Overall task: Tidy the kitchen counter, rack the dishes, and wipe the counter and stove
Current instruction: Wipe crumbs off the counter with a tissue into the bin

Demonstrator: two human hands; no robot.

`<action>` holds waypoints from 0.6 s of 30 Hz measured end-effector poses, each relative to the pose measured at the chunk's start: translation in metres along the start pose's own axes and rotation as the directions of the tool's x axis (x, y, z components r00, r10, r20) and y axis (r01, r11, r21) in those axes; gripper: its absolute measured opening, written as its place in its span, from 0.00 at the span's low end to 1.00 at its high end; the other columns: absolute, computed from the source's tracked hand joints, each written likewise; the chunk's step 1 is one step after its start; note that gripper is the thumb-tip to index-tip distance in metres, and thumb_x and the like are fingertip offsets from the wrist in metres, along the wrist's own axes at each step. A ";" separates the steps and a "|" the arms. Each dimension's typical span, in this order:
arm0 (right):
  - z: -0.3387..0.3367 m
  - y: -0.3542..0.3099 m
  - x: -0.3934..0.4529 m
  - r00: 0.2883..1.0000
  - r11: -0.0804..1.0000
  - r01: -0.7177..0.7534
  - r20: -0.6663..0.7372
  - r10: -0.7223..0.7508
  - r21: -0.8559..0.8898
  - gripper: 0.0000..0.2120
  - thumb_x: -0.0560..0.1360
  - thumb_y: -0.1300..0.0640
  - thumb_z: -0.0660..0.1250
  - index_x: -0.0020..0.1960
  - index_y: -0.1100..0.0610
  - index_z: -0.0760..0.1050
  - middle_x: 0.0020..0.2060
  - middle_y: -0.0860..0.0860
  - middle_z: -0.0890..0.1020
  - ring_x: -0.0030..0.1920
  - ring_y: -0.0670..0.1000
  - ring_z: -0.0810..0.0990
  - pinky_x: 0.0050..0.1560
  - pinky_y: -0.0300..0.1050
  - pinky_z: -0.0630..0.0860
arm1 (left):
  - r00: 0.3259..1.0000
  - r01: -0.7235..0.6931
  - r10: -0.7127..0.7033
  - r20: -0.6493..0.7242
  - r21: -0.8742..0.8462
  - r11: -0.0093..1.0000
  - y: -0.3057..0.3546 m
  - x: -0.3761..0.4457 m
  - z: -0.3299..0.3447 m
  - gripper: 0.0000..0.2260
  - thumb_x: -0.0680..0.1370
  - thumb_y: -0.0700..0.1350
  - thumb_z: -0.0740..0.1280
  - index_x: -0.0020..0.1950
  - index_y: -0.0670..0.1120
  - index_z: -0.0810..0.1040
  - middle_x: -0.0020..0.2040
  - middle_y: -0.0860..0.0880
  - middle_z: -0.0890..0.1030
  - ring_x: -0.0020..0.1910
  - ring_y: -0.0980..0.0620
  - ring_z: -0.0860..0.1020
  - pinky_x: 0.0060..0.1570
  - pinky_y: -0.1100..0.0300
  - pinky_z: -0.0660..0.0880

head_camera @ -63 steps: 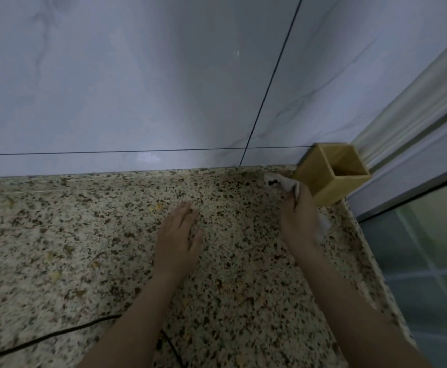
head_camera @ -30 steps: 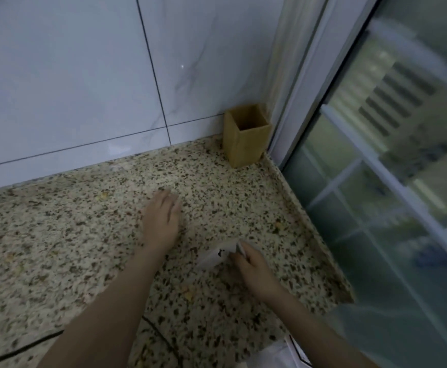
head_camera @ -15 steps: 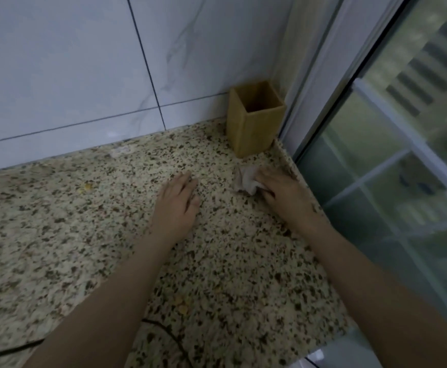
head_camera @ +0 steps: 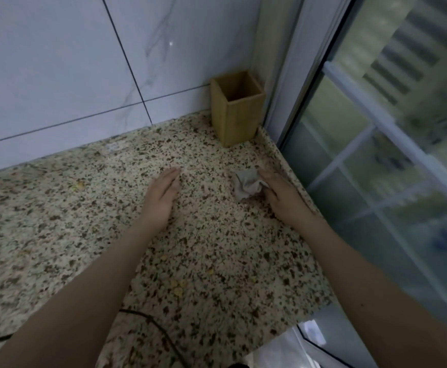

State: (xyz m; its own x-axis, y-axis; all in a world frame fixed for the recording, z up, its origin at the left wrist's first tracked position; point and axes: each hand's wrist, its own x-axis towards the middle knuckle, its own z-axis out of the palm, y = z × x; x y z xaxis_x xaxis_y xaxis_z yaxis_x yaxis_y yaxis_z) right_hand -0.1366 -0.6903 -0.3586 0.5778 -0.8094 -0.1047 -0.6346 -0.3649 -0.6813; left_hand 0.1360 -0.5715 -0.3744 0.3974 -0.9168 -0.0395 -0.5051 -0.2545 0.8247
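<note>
A speckled granite counter [head_camera: 57,221] fills the view. My right hand [head_camera: 283,195] presses a crumpled grey-white cloth [head_camera: 246,184] against the counter near its right edge. My left hand [head_camera: 161,192] lies flat on the stone to the left of the cloth, fingers together, holding nothing. Small yellow crumbs [head_camera: 177,288] lie on the counter between my forearms.
An empty wooden utensil box [head_camera: 237,107] stands in the back right corner against the tiled wall [head_camera: 57,62]. A window frame and glass [head_camera: 376,155] run along the counter's right edge. A black cable [head_camera: 153,322] crosses the near counter.
The cloth in my right hand swept from the back corner toward me, then back up along the right edge. My left hand has stayed flat on the counter.
</note>
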 end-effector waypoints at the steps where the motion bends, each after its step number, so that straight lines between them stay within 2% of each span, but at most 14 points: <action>1: -0.002 0.000 -0.007 1.000 1.000 -0.008 -0.003 0.008 0.006 0.21 0.81 0.62 0.55 0.74 0.58 0.62 0.73 0.53 0.64 0.73 0.52 0.62 0.74 0.42 0.54 | 1.000 0.013 -0.012 0.020 -0.013 1.000 0.002 -0.004 -0.002 0.18 0.83 0.50 0.54 0.71 0.49 0.70 0.73 0.53 0.66 0.74 0.56 0.59 0.74 0.58 0.47; 3: -0.004 0.001 -0.021 1.000 1.000 -0.027 -0.002 0.027 0.010 0.20 0.81 0.62 0.55 0.73 0.58 0.64 0.72 0.53 0.66 0.72 0.52 0.63 0.73 0.41 0.55 | 0.999 0.009 -0.009 0.042 -0.016 1.000 0.005 -0.017 -0.007 0.19 0.82 0.53 0.54 0.71 0.51 0.69 0.74 0.55 0.64 0.73 0.60 0.58 0.69 0.68 0.46; 4: -0.005 0.000 -0.029 0.999 0.999 -0.043 0.004 0.043 0.024 0.19 0.81 0.62 0.55 0.72 0.58 0.66 0.72 0.53 0.67 0.72 0.52 0.65 0.73 0.41 0.56 | 0.999 0.003 -0.002 0.036 -0.024 1.000 0.009 -0.024 -0.010 0.20 0.81 0.54 0.54 0.71 0.52 0.69 0.74 0.57 0.64 0.72 0.61 0.58 0.68 0.69 0.47; 6: -0.005 0.000 -0.044 0.996 0.993 -0.087 0.022 0.085 0.077 0.18 0.82 0.60 0.55 0.70 0.56 0.68 0.70 0.52 0.70 0.69 0.51 0.67 0.72 0.43 0.60 | 1.000 -0.009 0.009 0.021 -0.023 1.000 0.015 -0.035 -0.013 0.20 0.81 0.55 0.53 0.70 0.52 0.70 0.73 0.58 0.64 0.72 0.60 0.59 0.70 0.63 0.49; 8: -0.005 0.001 -0.063 0.996 0.995 -0.089 -0.003 0.089 0.044 0.17 0.82 0.58 0.55 0.69 0.55 0.70 0.69 0.51 0.72 0.68 0.50 0.69 0.69 0.40 0.61 | 1.000 -0.028 0.028 0.003 -0.042 0.999 0.024 -0.047 -0.016 0.18 0.82 0.53 0.54 0.69 0.52 0.72 0.73 0.57 0.65 0.72 0.59 0.60 0.72 0.58 0.52; 12: 0.000 0.003 -0.101 0.996 0.997 -0.062 -0.060 0.065 0.045 0.16 0.82 0.60 0.55 0.68 0.56 0.71 0.67 0.52 0.73 0.67 0.51 0.71 0.67 0.38 0.62 | 0.995 -0.089 0.083 -0.059 -0.104 0.991 0.040 -0.075 -0.025 0.16 0.82 0.49 0.56 0.68 0.50 0.73 0.72 0.56 0.67 0.69 0.62 0.63 0.70 0.59 0.55; 15: 0.005 0.005 -0.122 0.995 0.997 -0.069 -0.070 0.072 0.041 0.16 0.82 0.59 0.55 0.68 0.57 0.71 0.66 0.52 0.74 0.66 0.51 0.72 0.67 0.43 0.67 | 0.992 -0.098 0.090 -0.094 -0.095 0.991 0.043 -0.098 -0.031 0.17 0.82 0.49 0.55 0.68 0.49 0.73 0.71 0.56 0.68 0.69 0.59 0.63 0.70 0.59 0.55; 18: 0.018 -0.002 -0.148 0.975 0.995 -0.090 -0.199 0.099 0.053 0.16 0.81 0.58 0.56 0.67 0.56 0.73 0.65 0.52 0.75 0.65 0.52 0.73 0.66 0.43 0.68 | 0.992 -0.051 0.040 -0.122 -0.085 0.995 0.046 -0.124 -0.035 0.16 0.82 0.51 0.55 0.68 0.51 0.72 0.71 0.55 0.67 0.70 0.58 0.63 0.70 0.58 0.55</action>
State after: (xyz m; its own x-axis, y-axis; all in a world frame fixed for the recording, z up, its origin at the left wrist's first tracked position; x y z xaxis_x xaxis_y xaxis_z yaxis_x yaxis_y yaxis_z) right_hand -0.2115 -0.5614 -0.3549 0.3985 -0.9168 -0.0254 -0.6561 -0.2656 -0.7064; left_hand 0.0899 -0.4590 -0.3119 0.4671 -0.8820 0.0628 -0.4579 -0.1805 0.8705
